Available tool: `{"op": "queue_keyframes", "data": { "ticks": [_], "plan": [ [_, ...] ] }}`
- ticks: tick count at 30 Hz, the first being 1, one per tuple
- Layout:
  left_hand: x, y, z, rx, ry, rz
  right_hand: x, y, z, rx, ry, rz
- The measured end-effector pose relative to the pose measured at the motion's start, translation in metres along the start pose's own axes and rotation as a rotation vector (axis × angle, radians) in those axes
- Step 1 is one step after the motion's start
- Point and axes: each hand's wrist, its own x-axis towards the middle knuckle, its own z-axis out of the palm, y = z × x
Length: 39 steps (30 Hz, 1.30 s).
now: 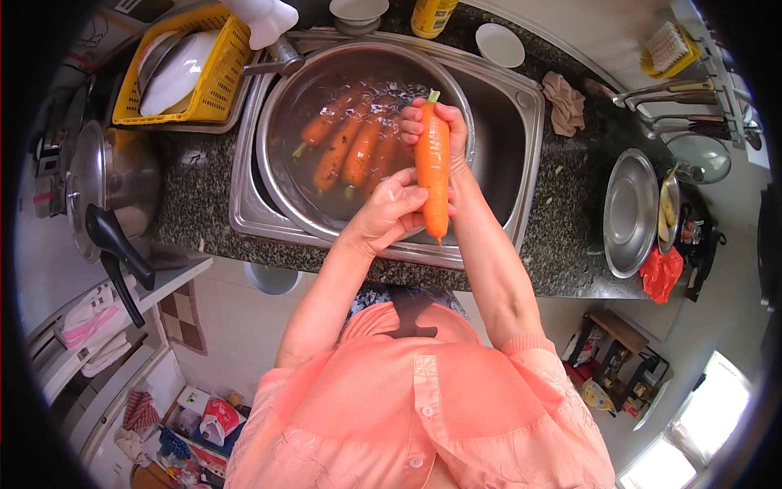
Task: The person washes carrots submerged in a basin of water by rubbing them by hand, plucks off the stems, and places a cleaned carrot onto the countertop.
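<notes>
A clean-looking orange carrot [434, 165] is held lengthwise over the sink, its short green stem stub up and its root tip towards me. My right hand [453, 125] grips the stem end, fingers wrapped around it. Against the lower half rests my left hand [397, 205], its thumb on the carrot's side and its fingers partly hidden behind it. Beneath them a large round metal basin [269, 165] stands in the steel sink [530, 147]. Several carrots [336, 153], some with dark dirt specks, lie in its murky water. The faucet [284, 58] is at the basin's upper left.
A yellow plastic basket [226, 73] with dishes stands upper left, above a lidded metal pot [131, 177]. A white dish [500, 45] and a brown cloth [563, 104] lie behind and right of the sink. A metal plate [630, 214] and a red plastic bag [662, 274] are far right.
</notes>
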Motion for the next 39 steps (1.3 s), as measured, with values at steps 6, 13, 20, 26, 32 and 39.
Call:
{"op": "queue_keyframes", "data": {
  "ticks": [6, 13, 20, 26, 32, 39],
  "plan": [
    [-0.001, 0.001, -0.001, -0.031, 0.053, 0.056, -0.003, -0.004, 0.019, -0.384, 0.178, -0.109],
    [-0.004, 0.009, -0.005, 0.074, 0.091, 0.041, -0.005, 0.000, 0.039, -0.822, 0.403, -0.229],
    [0.000, 0.010, -0.010, 0.192, 0.183, 0.044, -0.001, 0.009, 0.041, -1.165, 0.587, -0.408],
    [0.021, -0.016, -0.027, 0.667, 0.496, 0.237, 0.001, 0.023, 0.026, -1.767, 0.814, -0.494],
    [0.018, -0.014, -0.017, 0.645, 0.571, 0.173, -0.003, 0.011, 0.021, -1.222, 0.580, -0.283],
    [0.024, -0.008, -0.019, 0.482, 0.534, 0.112, -0.003, 0.023, 0.021, -1.075, 0.484, -0.405]
  ]
}}
